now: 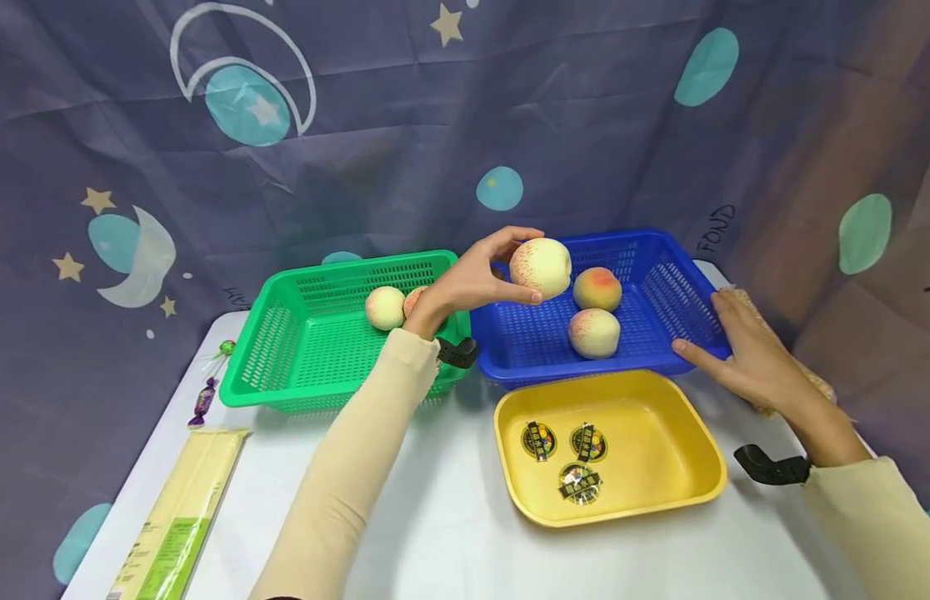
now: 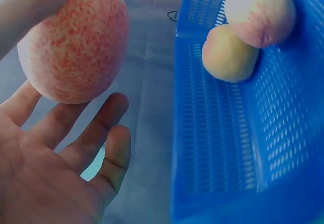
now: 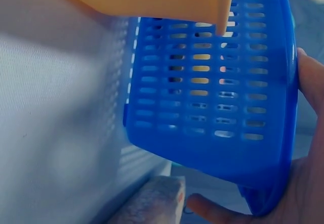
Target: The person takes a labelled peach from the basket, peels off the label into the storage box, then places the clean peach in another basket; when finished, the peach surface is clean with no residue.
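Head view shows the left hand (image 1: 476, 279) pinching a peach (image 1: 540, 267) above the blue basket (image 1: 663, 333) — rim steadied by the right hand (image 1: 742, 354) — so lowering, then loosening the grip, seems next.

Left hand (image 1: 476, 279) raised, gripping; right hand (image 1: 746, 354) clasping
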A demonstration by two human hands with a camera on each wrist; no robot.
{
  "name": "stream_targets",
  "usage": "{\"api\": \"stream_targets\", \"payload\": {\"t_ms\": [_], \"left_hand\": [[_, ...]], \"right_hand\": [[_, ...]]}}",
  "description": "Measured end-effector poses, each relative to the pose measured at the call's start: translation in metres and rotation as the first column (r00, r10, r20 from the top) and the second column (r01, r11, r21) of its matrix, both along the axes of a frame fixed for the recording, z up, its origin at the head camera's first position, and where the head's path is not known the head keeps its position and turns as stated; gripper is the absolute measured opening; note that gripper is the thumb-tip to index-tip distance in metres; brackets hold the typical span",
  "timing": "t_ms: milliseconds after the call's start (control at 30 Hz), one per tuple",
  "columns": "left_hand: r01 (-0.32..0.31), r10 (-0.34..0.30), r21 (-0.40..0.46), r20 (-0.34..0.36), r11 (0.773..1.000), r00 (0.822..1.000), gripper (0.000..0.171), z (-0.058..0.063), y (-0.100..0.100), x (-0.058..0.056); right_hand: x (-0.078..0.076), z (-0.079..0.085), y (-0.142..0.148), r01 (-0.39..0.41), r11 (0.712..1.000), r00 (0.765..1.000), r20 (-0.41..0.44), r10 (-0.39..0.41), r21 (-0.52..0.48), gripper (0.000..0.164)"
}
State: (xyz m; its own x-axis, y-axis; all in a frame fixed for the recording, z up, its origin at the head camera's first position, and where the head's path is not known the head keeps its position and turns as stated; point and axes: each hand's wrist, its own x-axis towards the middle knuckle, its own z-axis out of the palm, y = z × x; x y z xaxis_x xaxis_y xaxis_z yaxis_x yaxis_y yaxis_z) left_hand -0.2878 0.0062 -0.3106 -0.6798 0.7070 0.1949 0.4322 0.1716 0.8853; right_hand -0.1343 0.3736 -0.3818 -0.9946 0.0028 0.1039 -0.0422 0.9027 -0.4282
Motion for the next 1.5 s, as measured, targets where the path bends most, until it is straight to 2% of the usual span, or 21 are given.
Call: {"api": "stream_targets", "payload": {"t_ms": [167, 300, 400, 467, 633, 767, 933, 1133, 1500], "left_hand": [[-0.007, 0.007, 0.006, 0.035, 1.0, 0.999, 0.076, -0.012, 0.026, -0.021], [-0.012, 0.013, -0.005, 0.095, 1.0, 0.995, 0.08, -0.025, 0.042, -0.032], [-0.053, 0.058, -0.04, 0.138, 0.998, 0.989, 0.082, -0.035, 0.049, -0.037], [-0.088, 0.101, -0.093, 0.146, 0.992, 0.984, 0.082, -0.041, 0.053, -0.039], [-0.139, 0.171, -0.21, 0.139, 0.968, 0.975, 0.082, -0.053, 0.061, -0.044], [-0.153, 0.193, -0.255, 0.141, 0.955, 0.971, 0.084, -0.058, 0.064, -0.045], [-0.154, 0.202, -0.281, 0.153, 0.947, 0.967, 0.086, -0.063, 0.069, -0.044], [-0.15, 0.197, -0.299, 0.134, 0.942, 0.971, 0.084, -0.067, 0.076, -0.044], [-0.159, 0.217, -0.327, 0.147, 0.932, 0.965, 0.077, -0.067, 0.082, -0.047]], "right_hand": [[-0.001, 0.001, -0.002, -0.007, 1.0, 1.0, 0.024, 0.007, -0.004, 0.103], [-0.002, 0.0, -0.005, -0.008, 1.0, 0.999, 0.033, 0.008, -0.002, 0.103], [-0.003, 0.0, -0.007, -0.012, 1.0, 0.999, 0.031, 0.012, -0.005, 0.103], [-0.004, 0.0, -0.007, -0.014, 1.0, 0.999, 0.029, 0.014, -0.008, 0.103], [-0.004, 0.0, -0.009, -0.008, 1.0, 0.999, 0.034, 0.009, -0.01, 0.104], [-0.002, 0.0, -0.008, -0.006, 1.0, 0.999, 0.033, 0.006, -0.007, 0.104], [0.0, 0.0, -0.007, -0.009, 1.0, 0.999, 0.036, 0.009, -0.012, 0.104], [0.002, 0.001, -0.004, 0.0, 1.0, 0.999, 0.042, 0.0, -0.005, 0.104], [0.004, 0.002, -0.002, 0.014, 1.0, 0.999, 0.048, -0.014, 0.002, 0.104]]}}
